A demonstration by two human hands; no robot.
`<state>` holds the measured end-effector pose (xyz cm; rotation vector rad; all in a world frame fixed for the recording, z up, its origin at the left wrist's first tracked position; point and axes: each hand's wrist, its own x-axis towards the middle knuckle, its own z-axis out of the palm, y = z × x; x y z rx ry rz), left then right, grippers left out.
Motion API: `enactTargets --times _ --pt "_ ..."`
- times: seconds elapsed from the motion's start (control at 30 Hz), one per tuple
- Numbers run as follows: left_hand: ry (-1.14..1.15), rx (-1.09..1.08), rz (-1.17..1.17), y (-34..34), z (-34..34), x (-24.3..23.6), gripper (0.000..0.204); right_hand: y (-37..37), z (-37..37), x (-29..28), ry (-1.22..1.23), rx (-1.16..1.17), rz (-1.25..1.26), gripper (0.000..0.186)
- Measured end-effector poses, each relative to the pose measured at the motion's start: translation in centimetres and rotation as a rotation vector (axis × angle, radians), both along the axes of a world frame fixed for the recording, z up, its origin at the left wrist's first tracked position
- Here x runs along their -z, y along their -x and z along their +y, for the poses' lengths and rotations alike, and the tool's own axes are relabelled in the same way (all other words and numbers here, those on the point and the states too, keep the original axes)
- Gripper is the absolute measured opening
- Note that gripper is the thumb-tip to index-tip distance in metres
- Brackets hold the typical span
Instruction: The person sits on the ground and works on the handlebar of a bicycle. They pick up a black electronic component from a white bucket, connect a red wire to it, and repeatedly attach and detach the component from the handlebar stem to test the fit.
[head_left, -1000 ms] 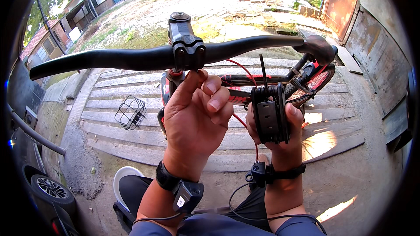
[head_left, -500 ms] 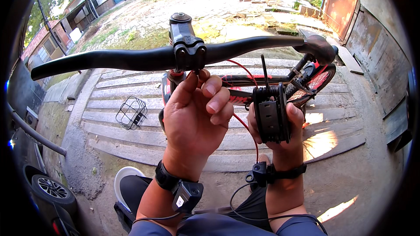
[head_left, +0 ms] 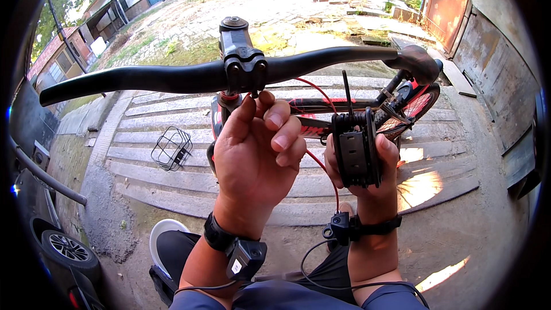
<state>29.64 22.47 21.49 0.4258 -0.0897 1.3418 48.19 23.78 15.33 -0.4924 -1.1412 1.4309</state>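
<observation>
A bicycle's black handlebar [head_left: 143,78] runs across in front of me, clamped in the black stem [head_left: 235,40]. Thumb and fingertips of my left hand [head_left: 255,149] pinch a small dark bolt [head_left: 254,94] at the lower edge of the stem clamp. Its other fingers are curled. My right hand [head_left: 387,166] is wrapped round a black drum-shaped thing [head_left: 353,149] with a slotted band and stacked discs; I cannot tell its exact kind. A thin black rod [head_left: 347,92] sticks up from it. Behind lies the black and red bicycle frame [head_left: 313,117].
A red cable [head_left: 321,163] hangs between my hands. The saddle [head_left: 418,64] and rear wheel [head_left: 422,109] are at the right. A black wire basket [head_left: 172,148] rests on the slatted concrete. A white bucket [head_left: 158,231] stands beside my leg, and a car wheel [head_left: 69,250] shows lower left.
The handlebar and stem have shifted very slightly left. My left fingertips have eased down a touch, so more of the bolt shows. My right hand keeps its place and hold.
</observation>
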Motion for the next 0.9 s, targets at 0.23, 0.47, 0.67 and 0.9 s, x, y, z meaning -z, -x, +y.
enactTargets --times 0.23,0.47,0.67,0.9 --pt "0.039 0.005 -0.031 -0.07 0.16 0.17 0.027 -0.26 0.1 -0.11 0.047 -0.044 0.052 0.072" --pt "0.046 -0.009 0.021 -0.35 -0.12 -0.19 0.026 -0.27 0.22 0.08 0.03 -0.037 0.059 0.072" --pt "0.03 -0.023 -0.004 -0.26 0.16 0.17 0.025 -0.4 0.3 0.08 -0.047 0.05 -0.05 0.071" --pt "0.058 -0.049 0.006 -0.21 0.08 0.23 0.026 -0.51 0.25 0.17 -0.065 0.076 -0.082 0.071"
